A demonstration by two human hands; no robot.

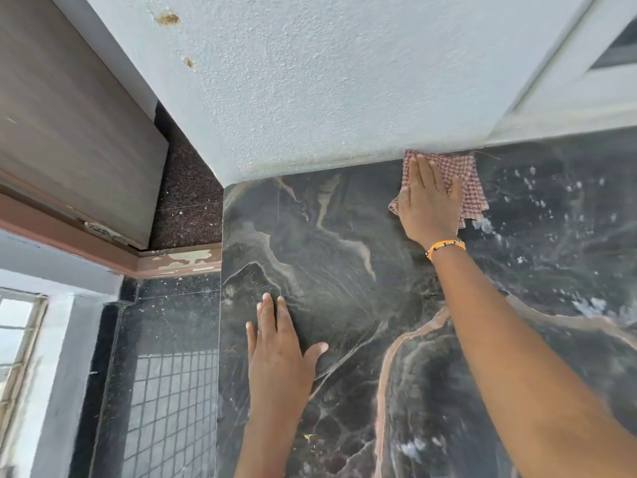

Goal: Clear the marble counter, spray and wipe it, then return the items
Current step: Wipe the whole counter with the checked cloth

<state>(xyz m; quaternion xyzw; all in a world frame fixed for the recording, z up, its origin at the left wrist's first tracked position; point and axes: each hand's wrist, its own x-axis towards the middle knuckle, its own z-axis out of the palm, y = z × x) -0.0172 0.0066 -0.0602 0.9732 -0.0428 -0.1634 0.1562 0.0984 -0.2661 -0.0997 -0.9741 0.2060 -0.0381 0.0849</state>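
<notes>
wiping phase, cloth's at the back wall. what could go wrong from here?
1. Spray droplets lie right of the checked cloth; strokes that stay near the wall could miss them.
2. The left hand lies flat on the marble counter and may leave prints.
3. The right hand covers only part of the cloth, so its loose edge could bunch.

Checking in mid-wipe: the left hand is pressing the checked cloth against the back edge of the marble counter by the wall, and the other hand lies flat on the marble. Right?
Not quite. The head view shows the right hand, the one with the orange bracelet, pressing the checked cloth against the back edge of the marble counter by the wall. The left hand is the one lying flat on the marble.
</notes>
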